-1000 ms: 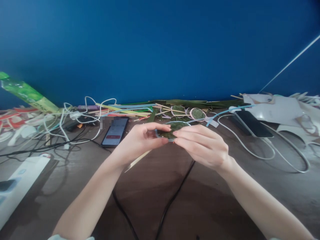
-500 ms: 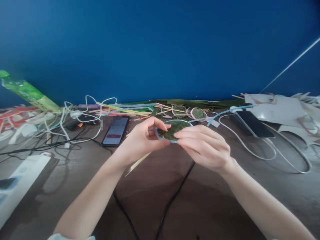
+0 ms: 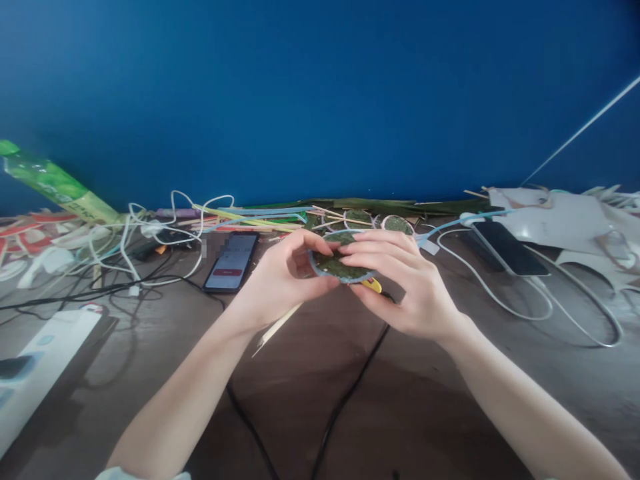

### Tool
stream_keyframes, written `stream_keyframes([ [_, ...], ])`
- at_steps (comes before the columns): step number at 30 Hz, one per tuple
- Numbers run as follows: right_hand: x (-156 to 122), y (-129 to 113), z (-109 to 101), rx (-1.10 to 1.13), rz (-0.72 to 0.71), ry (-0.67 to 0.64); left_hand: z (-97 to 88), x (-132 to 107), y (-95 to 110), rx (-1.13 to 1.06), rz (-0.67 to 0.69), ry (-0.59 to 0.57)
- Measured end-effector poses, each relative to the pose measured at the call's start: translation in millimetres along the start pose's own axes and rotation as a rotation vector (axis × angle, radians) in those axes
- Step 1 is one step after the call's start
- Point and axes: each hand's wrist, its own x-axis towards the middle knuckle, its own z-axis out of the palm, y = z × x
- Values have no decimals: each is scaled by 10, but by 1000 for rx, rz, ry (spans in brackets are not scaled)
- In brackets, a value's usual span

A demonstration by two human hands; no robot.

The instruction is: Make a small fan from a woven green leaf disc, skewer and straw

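Observation:
Held up above the table is a round dark-green disc (image 3: 345, 269) with a pale blue rim. My left hand (image 3: 285, 270) pinches its left edge, thumb below and fingers curled round it. My right hand (image 3: 400, 280) grips the right side, its fingers lying across the top and its thumb underneath. Beside the right thumb a small yellow thing (image 3: 372, 285) shows, mostly hidden by the hand. A thin pale strip (image 3: 275, 330) sticks out beneath the left hand. Behind, a smaller green disc with a light rim (image 3: 397, 224) rests by the wall.
Left of my hands lie a phone (image 3: 233, 263), tangled white cables (image 3: 173, 227) and a power strip (image 3: 55, 350). A green bottle (image 3: 57, 183) leans at far left. Coloured strips (image 3: 250, 217) run along the blue wall (image 3: 320, 100). At right lies another phone (image 3: 510, 247).
My right hand's fingers have spread and slid further over the disc's top, and its thumb has dropped. The disc has tilted slightly, and the yellow thing has come into sight.

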Motion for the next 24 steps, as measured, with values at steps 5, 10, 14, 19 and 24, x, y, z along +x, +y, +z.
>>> stream_keyframes([
  [5,21,-38,-15,73,70,-28,7,11,-17,-10,52,10],
  [10,27,-23,3,124,55,1,15,0,-28,29,84,9],
  [14,22,-19,12,141,53,12,20,-9,-30,49,112,3],
  [19,24,-28,12,138,55,17,21,-17,-28,84,117,5],
  [24,28,-26,-2,127,54,5,10,-17,-37,81,122,4],
])
